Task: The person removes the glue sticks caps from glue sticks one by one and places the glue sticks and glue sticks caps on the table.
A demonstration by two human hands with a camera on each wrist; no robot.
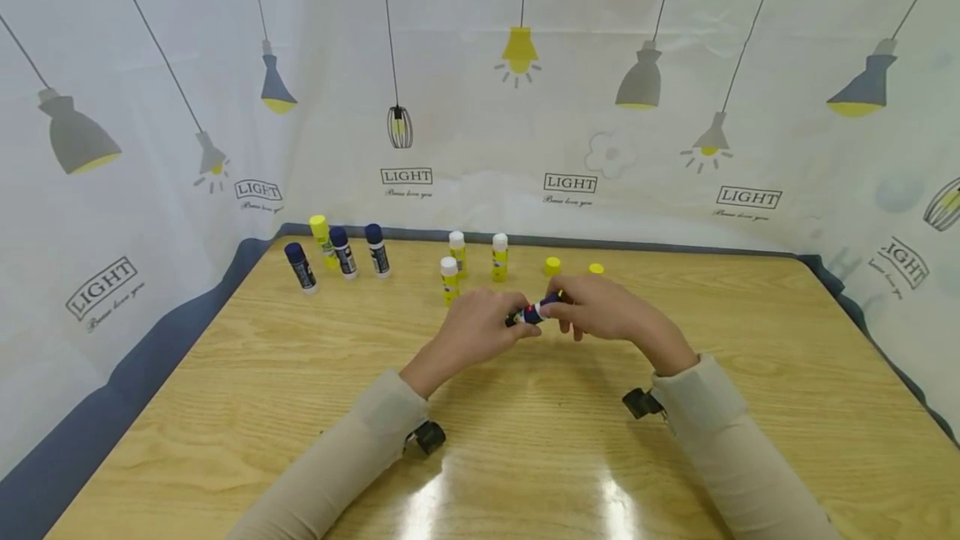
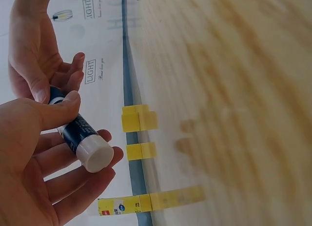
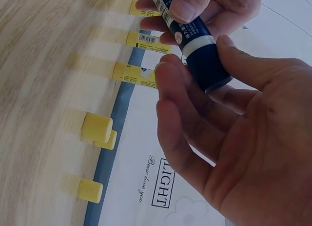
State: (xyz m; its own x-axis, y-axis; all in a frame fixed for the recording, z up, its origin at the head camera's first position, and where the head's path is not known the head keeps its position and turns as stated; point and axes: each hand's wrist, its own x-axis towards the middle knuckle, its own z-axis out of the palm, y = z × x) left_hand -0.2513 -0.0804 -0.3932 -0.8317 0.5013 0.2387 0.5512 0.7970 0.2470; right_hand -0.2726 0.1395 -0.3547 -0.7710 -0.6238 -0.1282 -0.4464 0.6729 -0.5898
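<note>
A navy glue stick is held between both hands over the table, tilted. My left hand grips its dark labelled body between thumb and fingers, and the white base sticks out beyond them in the left wrist view. At the other end, my right hand pinches the navy cap, thumb on one side and fingers on the other. A white band shows between cap and body. Behind the hands stand yellow glue sticks with white tops.
Loose yellow caps stand on the wooden table behind my right hand. At the back left are several upright glue sticks: navy ones and a yellow-capped one. A printed cloth hangs around the table's back and sides.
</note>
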